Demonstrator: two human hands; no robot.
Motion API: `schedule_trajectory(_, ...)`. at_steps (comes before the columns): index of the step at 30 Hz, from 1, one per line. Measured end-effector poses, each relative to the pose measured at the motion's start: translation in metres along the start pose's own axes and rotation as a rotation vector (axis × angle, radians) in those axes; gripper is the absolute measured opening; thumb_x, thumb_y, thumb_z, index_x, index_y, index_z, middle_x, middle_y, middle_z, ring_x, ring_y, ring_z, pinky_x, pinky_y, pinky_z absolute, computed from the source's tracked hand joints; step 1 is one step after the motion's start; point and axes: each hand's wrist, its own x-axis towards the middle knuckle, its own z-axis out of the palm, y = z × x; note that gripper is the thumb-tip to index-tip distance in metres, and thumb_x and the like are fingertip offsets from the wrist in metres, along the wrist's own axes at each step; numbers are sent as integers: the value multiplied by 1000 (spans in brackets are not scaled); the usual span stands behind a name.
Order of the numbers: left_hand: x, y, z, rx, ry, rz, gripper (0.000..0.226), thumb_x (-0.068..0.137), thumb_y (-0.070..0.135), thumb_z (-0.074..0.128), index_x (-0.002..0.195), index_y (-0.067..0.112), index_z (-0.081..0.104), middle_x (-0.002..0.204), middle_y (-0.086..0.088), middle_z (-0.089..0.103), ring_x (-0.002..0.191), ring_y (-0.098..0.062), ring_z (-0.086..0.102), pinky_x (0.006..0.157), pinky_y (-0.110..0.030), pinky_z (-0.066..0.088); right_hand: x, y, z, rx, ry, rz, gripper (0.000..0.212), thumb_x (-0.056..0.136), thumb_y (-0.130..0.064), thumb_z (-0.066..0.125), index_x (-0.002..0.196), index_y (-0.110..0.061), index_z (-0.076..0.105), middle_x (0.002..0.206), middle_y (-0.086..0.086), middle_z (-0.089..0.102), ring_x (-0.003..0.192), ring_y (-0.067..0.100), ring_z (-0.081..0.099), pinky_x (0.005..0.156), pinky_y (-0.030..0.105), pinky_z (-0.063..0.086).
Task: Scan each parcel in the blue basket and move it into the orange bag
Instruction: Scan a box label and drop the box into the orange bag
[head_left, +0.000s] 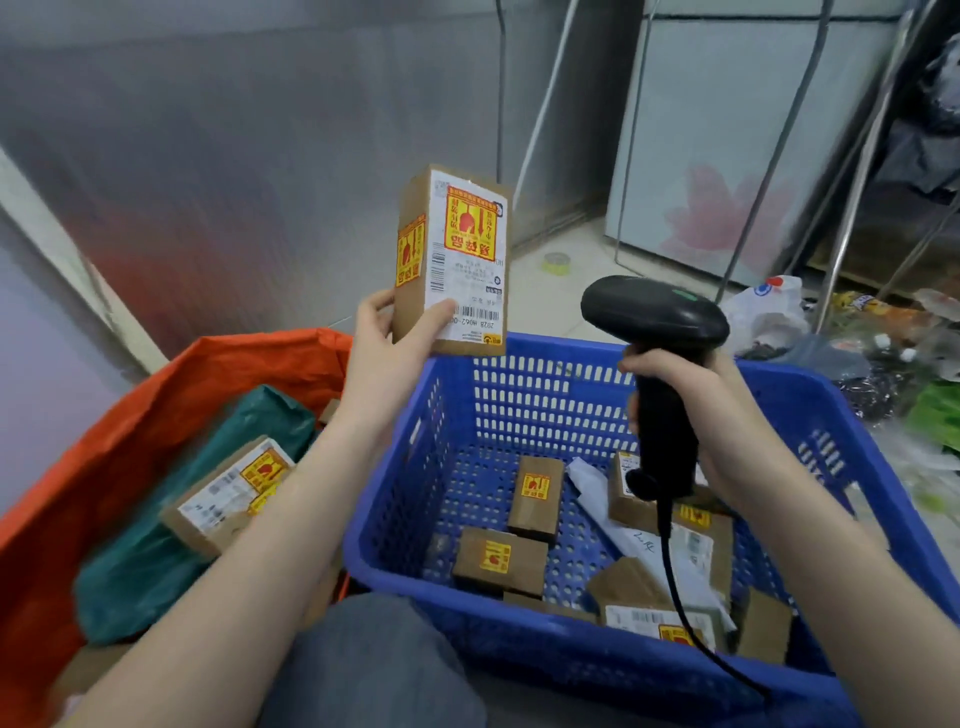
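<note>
Parcel (451, 260), a small brown box, stands upright at centre frame, my left hand (387, 358) pinching its lower end, label toward me. My right hand (685, 395) is wrapped round the scanner (657, 322) just right of it, so I judge this one mid-scan. Several parcels remain in the blue basket (395, 467), lower right; the orange bag (130, 415), lower left, already holds a few.

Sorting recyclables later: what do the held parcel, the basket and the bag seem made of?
Held parcel: brown cardboard, matte, with paper labels. Blue basket: rigid moulded plastic, slotted walls, slight sheen. Orange bag: thin creased sheet, probably plastic or woven plastic; unclear which.
</note>
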Motion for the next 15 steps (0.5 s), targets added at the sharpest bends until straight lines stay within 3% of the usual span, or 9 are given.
schedule_trajectory(4,5,-1,-69,75,108,42,53,84,31,72,127,19,44,120,3,64,103,-8,65,84,-23,53,1,-12,64,-22,-101,-20,9,86,-17,64,83,-11,58,54,4,51,53,17,51,59,34,42)
schedule_trajectory(8,5,-8,-137,159,193,62,51,81,36,74,120,27,43,118,6,59,105,-8,61,76,-19,50,3,-15,132,-59,-216,-17,11,85,-19,67,87,-11,59,57,7,49,50,15,51,50,26,43)
schedule_trajectory(12,3,-32,-199,246,262,-16,54,79,31,75,120,31,39,122,4,53,111,-15,56,81,-27,50,9,-4,190,-114,-319,2,13,85,-19,67,89,-9,61,56,9,52,52,20,53,53,29,44)
schedule_trajectory(15,1,-61,-235,373,303,-70,56,79,27,76,122,29,40,127,1,50,116,-18,51,93,-37,48,12,9,224,-162,-387,30,15,86,-19,67,90,-6,61,55,8,52,47,14,52,48,23,44)
